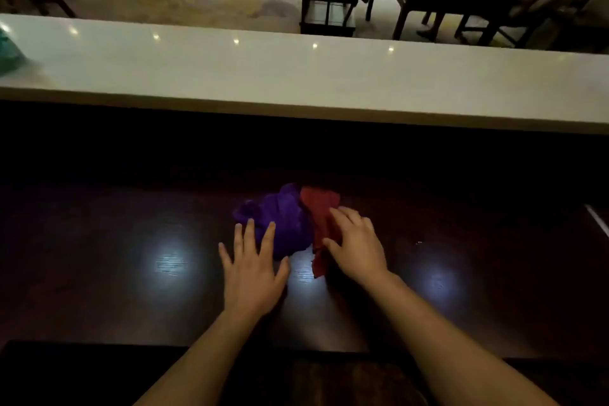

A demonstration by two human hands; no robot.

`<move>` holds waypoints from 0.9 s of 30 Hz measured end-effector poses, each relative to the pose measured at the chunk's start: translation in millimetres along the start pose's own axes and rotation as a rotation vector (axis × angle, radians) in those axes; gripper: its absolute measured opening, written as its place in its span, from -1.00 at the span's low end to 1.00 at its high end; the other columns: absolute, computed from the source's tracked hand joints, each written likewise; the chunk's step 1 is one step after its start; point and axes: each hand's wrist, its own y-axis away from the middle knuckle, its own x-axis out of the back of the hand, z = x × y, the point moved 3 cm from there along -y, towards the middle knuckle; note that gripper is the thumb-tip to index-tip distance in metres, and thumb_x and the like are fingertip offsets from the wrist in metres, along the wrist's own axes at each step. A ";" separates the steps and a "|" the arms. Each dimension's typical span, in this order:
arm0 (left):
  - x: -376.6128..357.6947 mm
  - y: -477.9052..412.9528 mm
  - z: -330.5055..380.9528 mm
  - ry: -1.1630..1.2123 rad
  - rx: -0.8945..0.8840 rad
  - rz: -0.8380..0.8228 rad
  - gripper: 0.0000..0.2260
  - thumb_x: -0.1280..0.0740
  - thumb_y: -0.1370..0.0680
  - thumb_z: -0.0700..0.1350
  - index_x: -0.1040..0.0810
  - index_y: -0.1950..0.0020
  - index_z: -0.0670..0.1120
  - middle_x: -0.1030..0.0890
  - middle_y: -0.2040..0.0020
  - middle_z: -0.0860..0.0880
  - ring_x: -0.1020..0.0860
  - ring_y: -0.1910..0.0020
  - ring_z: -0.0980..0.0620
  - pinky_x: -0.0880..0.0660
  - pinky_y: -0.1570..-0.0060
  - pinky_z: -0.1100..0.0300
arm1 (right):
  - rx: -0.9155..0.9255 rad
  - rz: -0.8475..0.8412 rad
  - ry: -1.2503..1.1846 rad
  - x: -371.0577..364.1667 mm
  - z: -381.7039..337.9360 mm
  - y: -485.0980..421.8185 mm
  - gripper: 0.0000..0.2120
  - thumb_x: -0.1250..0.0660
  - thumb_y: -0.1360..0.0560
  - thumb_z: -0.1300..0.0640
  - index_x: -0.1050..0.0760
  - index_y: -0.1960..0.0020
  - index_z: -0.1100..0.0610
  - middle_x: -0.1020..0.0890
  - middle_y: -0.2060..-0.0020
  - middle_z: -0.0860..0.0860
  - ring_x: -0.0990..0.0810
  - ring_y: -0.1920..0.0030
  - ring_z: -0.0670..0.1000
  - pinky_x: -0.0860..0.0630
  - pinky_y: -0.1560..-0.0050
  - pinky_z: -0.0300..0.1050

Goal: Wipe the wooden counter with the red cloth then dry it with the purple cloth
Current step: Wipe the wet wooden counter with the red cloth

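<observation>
The dark, glossy wooden counter [131, 273] stretches wide to both sides of my hands, bare and shining with two pale patches of reflected light, so there is open room left and right. Its far side runs into deep shadow under a long raised white ledge [296, 76]; its near edge lies just below my forearms. The crumpled purple cloth [280, 217] and the rumpled red cloth [318, 214] lie touching each other at mid-counter, purple on the left, red trailing a strip toward me. My left hand [252, 273] lies flat with fingers spread, the fingertips on the purple cloth's near edge. My right hand [357, 245] rests on the red cloth, fingers together and curled over it, thumb against its side.
</observation>
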 end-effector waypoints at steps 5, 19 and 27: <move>-31.3 9.1 4.3 -0.015 0.063 0.016 -0.33 -0.01 -0.53 0.29 0.14 -0.58 0.15 -0.07 -0.59 -0.19 0.02 -0.57 -0.19 0.07 -0.46 -0.33 | 0.097 -0.190 0.163 -29.6 -1.4 -27.6 -0.20 -0.36 -0.45 -0.15 0.02 -0.54 -0.22 0.04 -0.59 -0.05 -0.15 -0.44 0.15 -0.34 -0.34 0.12; -31.5 6.8 13.6 -0.067 0.032 0.106 -0.33 -0.11 -0.51 0.20 -0.05 -0.58 0.04 -0.06 -0.58 -0.24 0.02 -0.57 -0.21 0.03 -0.46 -0.33 | 0.128 -0.011 0.196 -2.9 62.8 93.7 -0.63 -0.29 -0.36 -0.23 -0.38 -0.11 -0.15 -0.37 -0.18 -0.05 -0.41 -0.10 0.06 -0.52 0.04 -0.03; -51.2 7.4 97.9 -0.078 -0.170 0.076 -0.44 -0.13 -0.53 0.12 -0.27 -0.52 0.00 -0.24 -0.55 -0.15 -0.03 -0.57 -0.16 0.10 -0.47 -0.31 | 0.248 -0.101 0.097 -10.7 82.1 101.5 -0.41 -0.27 -0.54 0.00 -0.19 -0.53 -0.02 -0.29 -0.51 -0.07 -0.08 -0.56 -0.01 -0.19 -0.51 0.01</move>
